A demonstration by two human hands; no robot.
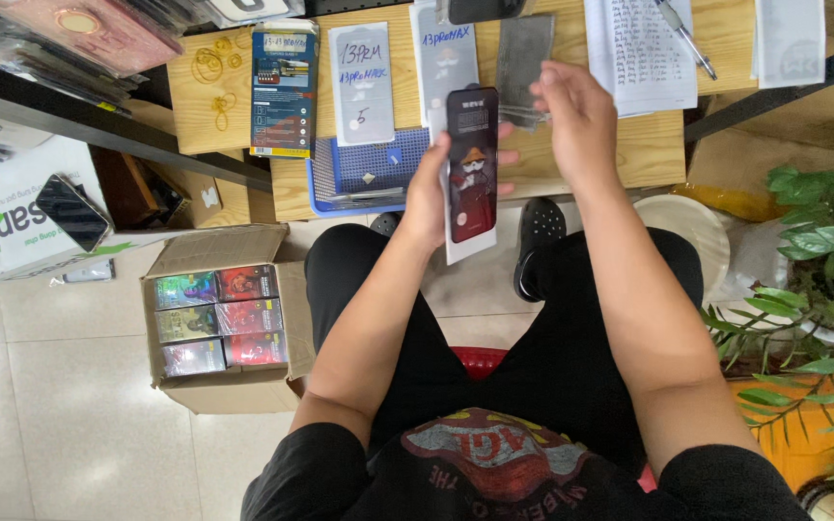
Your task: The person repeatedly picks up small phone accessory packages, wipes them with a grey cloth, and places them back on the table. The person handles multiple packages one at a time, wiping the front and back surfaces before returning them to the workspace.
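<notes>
My left hand [429, 198] holds a flat dark packet [472, 164] with a cartoon figure printed on it, backed by a white sleeve, upright above my lap. My right hand [576, 121] reaches over the wooden table edge [658, 154], its fingers closed on a thin grey translucent sheet [523, 58]. Both hands sit close together in front of the table.
On the table lie a blue mesh tray [340, 178], a blue packet [284, 87], white handwritten sleeves [361, 82], a paper list with a pen [684, 39] and rubber bands. An open cardboard box [224, 318] of packets stands on the tiled floor left. A plant [822, 289] is right.
</notes>
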